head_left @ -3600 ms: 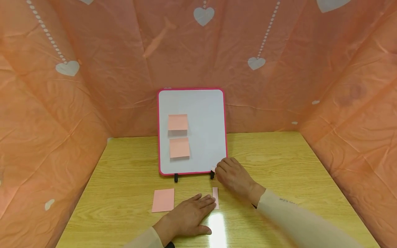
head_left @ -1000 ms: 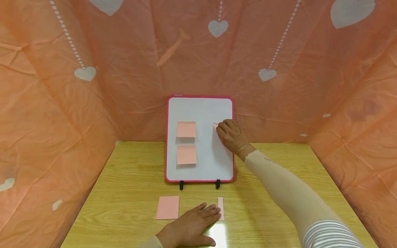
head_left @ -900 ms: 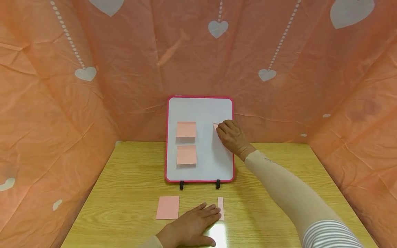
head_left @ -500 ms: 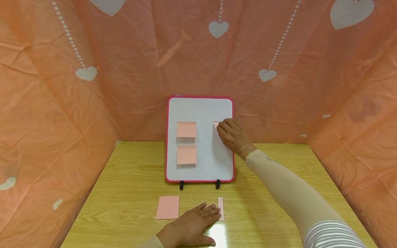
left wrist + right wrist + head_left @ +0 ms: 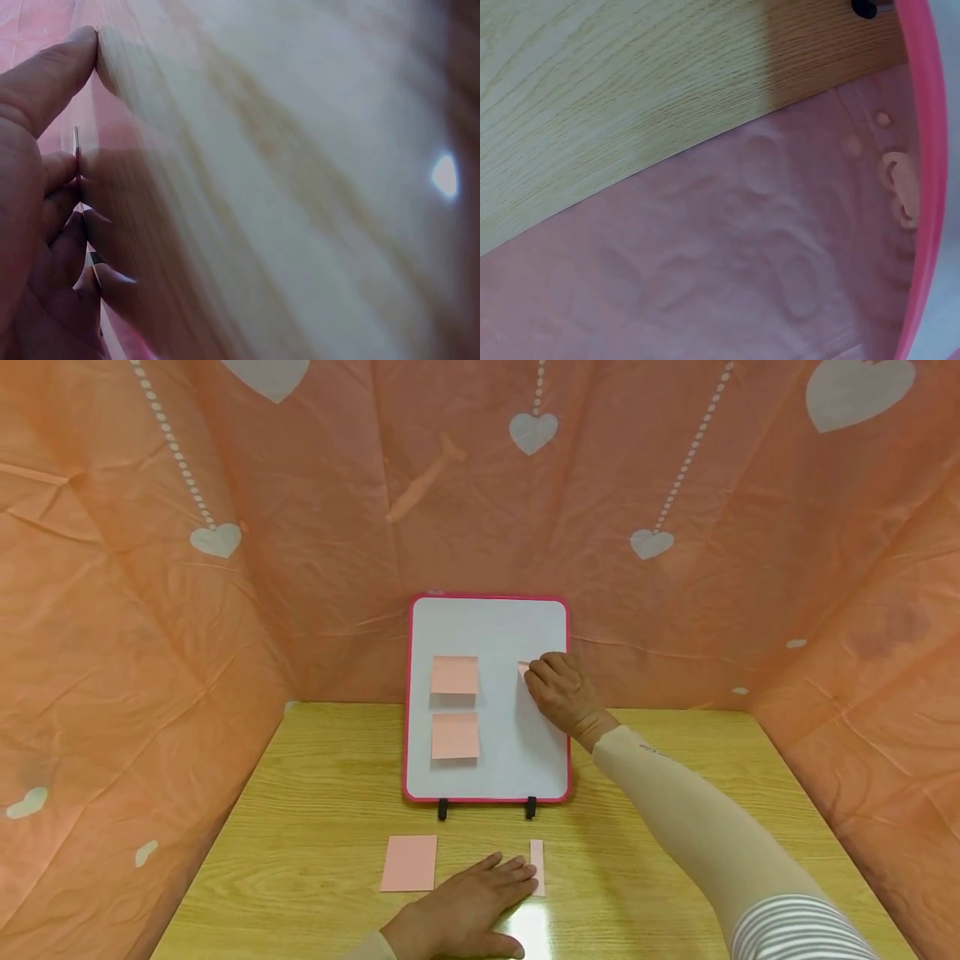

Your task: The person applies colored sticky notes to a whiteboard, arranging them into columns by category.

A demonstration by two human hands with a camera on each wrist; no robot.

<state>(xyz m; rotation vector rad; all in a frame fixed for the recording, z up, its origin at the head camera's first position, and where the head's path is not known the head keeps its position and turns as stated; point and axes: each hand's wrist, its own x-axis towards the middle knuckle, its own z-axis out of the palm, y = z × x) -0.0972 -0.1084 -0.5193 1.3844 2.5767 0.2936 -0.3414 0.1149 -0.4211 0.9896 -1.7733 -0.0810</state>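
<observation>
A white board (image 5: 487,620) with a pink rim stands upright on the table. My right hand (image 5: 564,695) pinches a pink sticky note (image 5: 522,669) against the right half of its face; the fingers cover most of that note. Two other pink sticky notes, an upper one (image 5: 454,675) and a lower one (image 5: 454,736), hang on the board's left half. My left hand (image 5: 472,903) lies flat on the table, fingertips on a narrow pale pink strip (image 5: 536,852). Left of it lies a square pink sticky note pad (image 5: 409,863). The right wrist view catches the board's rim (image 5: 930,150), not the fingers.
Two black feet, left (image 5: 442,809) and right (image 5: 531,807), hold up the board on the wood-grain table (image 5: 330,793). An orange-pink cloth (image 5: 315,568) with white hearts encloses the back and both sides.
Since the earliest frame, my right hand has risen from the board's lower right corner to its upper right half with the sticky note. My left hand stays flat; the head view has shifted slightly.
</observation>
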